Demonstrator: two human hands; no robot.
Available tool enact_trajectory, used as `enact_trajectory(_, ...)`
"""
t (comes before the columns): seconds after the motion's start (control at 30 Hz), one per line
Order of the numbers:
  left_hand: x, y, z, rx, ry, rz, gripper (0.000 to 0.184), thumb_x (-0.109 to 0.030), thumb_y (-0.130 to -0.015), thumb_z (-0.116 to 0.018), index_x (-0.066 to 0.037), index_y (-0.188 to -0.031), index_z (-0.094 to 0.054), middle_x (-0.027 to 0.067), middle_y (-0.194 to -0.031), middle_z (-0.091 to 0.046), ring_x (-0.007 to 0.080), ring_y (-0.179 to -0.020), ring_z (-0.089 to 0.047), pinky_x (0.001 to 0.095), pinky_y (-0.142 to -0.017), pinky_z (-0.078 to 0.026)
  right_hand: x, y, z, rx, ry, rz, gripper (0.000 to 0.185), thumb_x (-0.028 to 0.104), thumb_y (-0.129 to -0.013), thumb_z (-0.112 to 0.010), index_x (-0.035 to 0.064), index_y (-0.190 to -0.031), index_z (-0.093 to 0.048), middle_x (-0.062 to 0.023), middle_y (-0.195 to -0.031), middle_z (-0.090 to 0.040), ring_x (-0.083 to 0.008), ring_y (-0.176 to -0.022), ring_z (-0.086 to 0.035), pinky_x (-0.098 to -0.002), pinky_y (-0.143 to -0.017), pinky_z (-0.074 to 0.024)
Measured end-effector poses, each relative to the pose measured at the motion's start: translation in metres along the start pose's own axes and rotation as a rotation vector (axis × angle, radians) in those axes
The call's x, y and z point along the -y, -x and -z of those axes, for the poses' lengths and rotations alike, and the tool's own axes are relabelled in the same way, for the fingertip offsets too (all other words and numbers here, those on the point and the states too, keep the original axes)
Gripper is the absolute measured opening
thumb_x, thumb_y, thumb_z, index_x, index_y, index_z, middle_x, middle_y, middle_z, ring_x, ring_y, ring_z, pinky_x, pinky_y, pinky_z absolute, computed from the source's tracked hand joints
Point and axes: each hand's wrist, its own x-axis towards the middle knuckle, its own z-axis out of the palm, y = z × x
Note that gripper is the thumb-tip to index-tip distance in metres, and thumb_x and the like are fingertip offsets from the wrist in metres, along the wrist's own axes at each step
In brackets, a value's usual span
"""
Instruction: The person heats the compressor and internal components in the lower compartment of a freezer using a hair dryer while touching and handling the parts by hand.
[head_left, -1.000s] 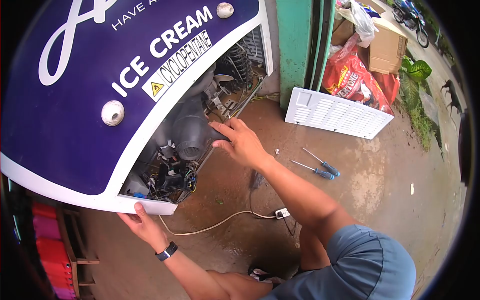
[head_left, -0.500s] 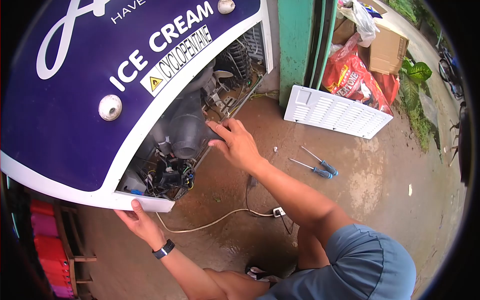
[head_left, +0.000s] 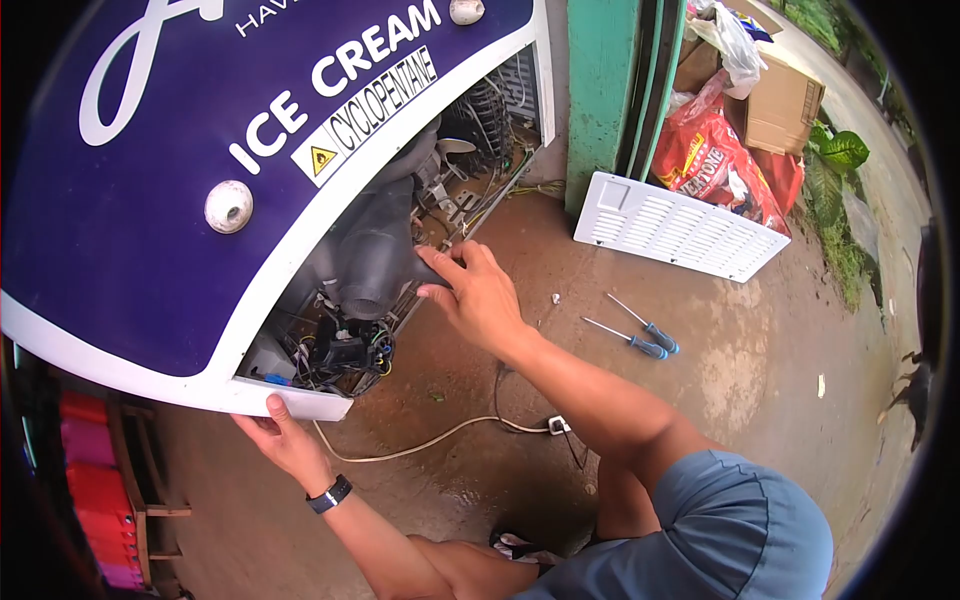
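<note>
A dark grey hair dryer [head_left: 372, 262] is inside the open lower compartment of a purple and white ice cream freezer [head_left: 130, 240]. My right hand [head_left: 477, 295] is wrapped round its handle. With the thumb on its outer face, my left hand [head_left: 283, 436] grips the freezer's white bottom edge near the corner; those fingers are partly hidden under it. Tangled wires and a black electrical part [head_left: 345, 345] sit below the dryer's round end. Behind the dryer, a metal fan blade [head_left: 455, 146] and black coils [head_left: 478, 118] show in the compartment.
Two blue-handled screwdrivers [head_left: 648, 340] and a white plug connector [head_left: 559, 425] with a pale cord lie on the wet floor. A white vented panel [head_left: 682, 225] leans by a green post [head_left: 600, 100] and a red bag [head_left: 715, 150]. Red and pink crates [head_left: 100, 490] are at lower left.
The view has shifted slightly. The hair dryer's round end is turned a little differently, with my right hand still on its handle. My left hand keeps its place on the freezer edge.
</note>
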Motion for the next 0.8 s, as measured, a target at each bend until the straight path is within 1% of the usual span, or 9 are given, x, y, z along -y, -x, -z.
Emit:
enact_trajectory(0.5, -0.001, -0.001, 0.001, 0.039, 0.028, -0.025, 0.084, -0.035, -0.106, -0.068, -0.002, -0.168, -0.021, 0.0197, -0.164, -0.039, 0.0291, -0.145, -0.045, 0.0413, -0.122, -0.034, 0.015, -0.009, 0.020, 0.031, 0.115, 0.014, 0.049, 0.030, -0.090, -0.081, 0.0225, -0.137, -0.070, -0.0125, -0.111, -0.065, -0.0322, -0.104, -0.064, -0.0453, -0.084, -0.0566)
enact_trajectory(0.73, -0.003, -0.001, -0.001, 0.029, 0.047, -0.025, 0.084, -0.034, -0.106, -0.068, -0.002, -0.168, -0.021, 0.0198, -0.163, -0.040, 0.0293, -0.145, -0.045, 0.0411, -0.123, -0.034, 0.016, -0.012, 0.027, 0.046, 0.113, -0.002, 0.049, 0.030, -0.089, -0.081, 0.0206, -0.136, -0.070, -0.0126, -0.111, -0.066, -0.0326, -0.106, -0.064, -0.0457, -0.086, -0.0565)
enact_trajectory(0.8, -0.001, -0.001, 0.000, 0.019, 0.028, -0.028, 0.087, -0.040, -0.104, -0.070, 0.001, -0.165, -0.025, 0.0221, -0.160, -0.043, 0.0303, -0.143, -0.047, 0.0427, -0.119, -0.037, 0.015, -0.012, 0.027, 0.029, 0.092, -0.023, 0.047, 0.029, -0.090, -0.081, 0.0194, -0.135, -0.070, -0.0127, -0.112, -0.065, -0.0330, -0.106, -0.064, -0.0457, -0.087, -0.0559)
